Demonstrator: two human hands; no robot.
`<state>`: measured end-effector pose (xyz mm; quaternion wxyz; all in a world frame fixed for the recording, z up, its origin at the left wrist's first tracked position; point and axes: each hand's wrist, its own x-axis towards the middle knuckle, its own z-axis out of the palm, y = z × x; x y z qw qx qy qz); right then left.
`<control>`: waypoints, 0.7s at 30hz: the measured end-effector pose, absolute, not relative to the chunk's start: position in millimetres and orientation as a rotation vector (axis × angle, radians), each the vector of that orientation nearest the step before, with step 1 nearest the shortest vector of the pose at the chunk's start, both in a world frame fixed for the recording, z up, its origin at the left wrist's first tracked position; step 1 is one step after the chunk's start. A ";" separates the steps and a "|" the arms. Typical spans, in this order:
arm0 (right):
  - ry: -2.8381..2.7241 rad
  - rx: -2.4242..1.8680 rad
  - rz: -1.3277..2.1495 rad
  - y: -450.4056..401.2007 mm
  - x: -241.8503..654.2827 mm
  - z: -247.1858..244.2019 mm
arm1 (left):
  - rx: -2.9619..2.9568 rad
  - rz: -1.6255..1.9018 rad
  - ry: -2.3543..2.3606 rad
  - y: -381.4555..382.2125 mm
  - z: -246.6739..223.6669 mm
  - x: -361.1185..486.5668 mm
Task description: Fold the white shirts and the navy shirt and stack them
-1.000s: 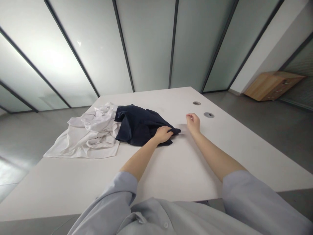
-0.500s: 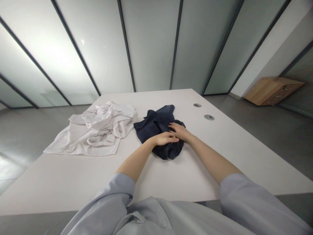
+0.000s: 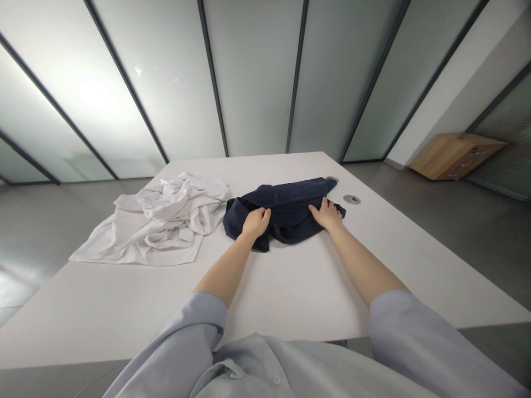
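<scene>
A dark navy garment point(image 3: 290, 199) lies rumpled across the middle of the white table point(image 3: 286, 293), stretched out sideways. At its left part, my left hand point(image 3: 256, 222) is closed on the near edge of the cloth, thumb on top. My right hand point(image 3: 327, 214) rests on the garment's right end with its fingers spread and flat against the fabric. What kind of garment it is cannot be made out from the folds. Left of it a crumpled white cloth garment point(image 3: 166, 215) lies in a loose heap, touched by neither hand.
Two round cable holes are set in the table's right side; the nearer cable grommet point(image 3: 352, 199) shows fully, the farther one point(image 3: 332, 179) is partly covered by navy cloth. Frosted glass panels point(image 3: 253, 77) stand behind the table. A wooden cabinet point(image 3: 452, 156) sits on the floor at right.
My hands have moved apart, the left going left and the right going right. The navy garment has gone from a compact bundle to a wider spread, reaching the far cable hole.
</scene>
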<state>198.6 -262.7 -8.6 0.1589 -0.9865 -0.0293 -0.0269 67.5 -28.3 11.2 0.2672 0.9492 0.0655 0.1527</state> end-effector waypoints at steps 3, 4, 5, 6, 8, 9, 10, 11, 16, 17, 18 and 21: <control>-0.045 -2.820 -0.061 -269.5 199.7 -6.8 | 2.585 0.487 0.260 -25.6 8.9 70.1; -0.050 -2.843 -0.050 -271.0 199.1 -6.8 | 2.593 0.498 0.311 -24.0 8.2 70.9; -0.063 -2.873 -0.038 -272.2 198.2 -7.1 | 2.600 0.488 0.364 -22.1 7.7 71.5; -0.079 -2.908 -0.026 -273.3 197.4 -7.5 | 2.606 0.458 0.414 -20.2 7.3 71.7; -0.116 -2.969 -0.017 -275.9 197.5 -7.8 | 2.619 0.354 0.483 -17.7 7.5 70.8; -0.130 -2.988 -0.026 -277.7 198.8 -7.1 | 2.632 0.290 0.495 -17.4 7.9 69.7; -0.141 -3.000 -0.034 -280.0 201.1 -5.5 | 2.651 0.229 0.489 -17.9 8.5 68.5; -0.151 -3.009 -0.030 -282.7 204.4 -2.8 | 2.678 0.175 0.469 -19.2 9.2 67.1; -0.245 -3.099 0.033 -291.9 222.2 22.4 | 2.789 -0.091 0.271 -27.7 11.5 64.8; -0.289 -3.116 -0.037 -291.3 223.9 27.3 | 2.797 -0.145 0.223 -28.2 11.6 65.3; -0.344 -3.121 -0.135 -289.7 225.0 31.3 | 2.806 -0.199 0.167 -28.0 11.7 65.9; -0.586 -3.058 -0.401 -281.4 226.1 35.4 | 2.841 -0.348 -0.081 -23.2 12.9 66.7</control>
